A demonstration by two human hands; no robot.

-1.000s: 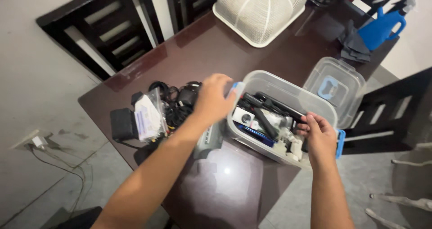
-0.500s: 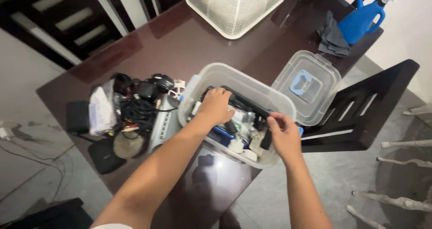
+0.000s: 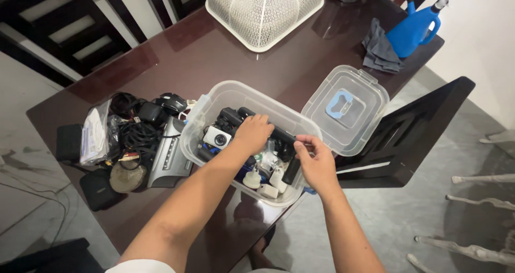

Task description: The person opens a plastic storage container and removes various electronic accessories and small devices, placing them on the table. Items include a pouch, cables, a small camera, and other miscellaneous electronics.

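Note:
A clear plastic box (image 3: 199, 112) stands on the dark brown table (image 3: 225, 58), filled with small electronics: a white webcam (image 3: 216, 139), white adapters (image 3: 265, 190) and black devices. My left hand (image 3: 252, 133) reaches into the box and rests on the black items in its middle. My right hand (image 3: 316, 163) is at the box's near right corner, fingers closed around a long black device (image 3: 292, 168).
The box's clear lid (image 3: 346, 109) with a blue handle lies to its right. Left of the box sit tangled black cables (image 3: 137, 136), a grey router (image 3: 169, 155) and a plastic bag (image 3: 95, 133). A white mesh food cover (image 3: 263, 7), grey cloth (image 3: 381, 50), blue spray bottle (image 3: 413, 28) and dark chair (image 3: 407, 139) surround.
My left hand has moved from the box's left rim into the box. My right hand stays on the black device at the right corner. The view has shifted.

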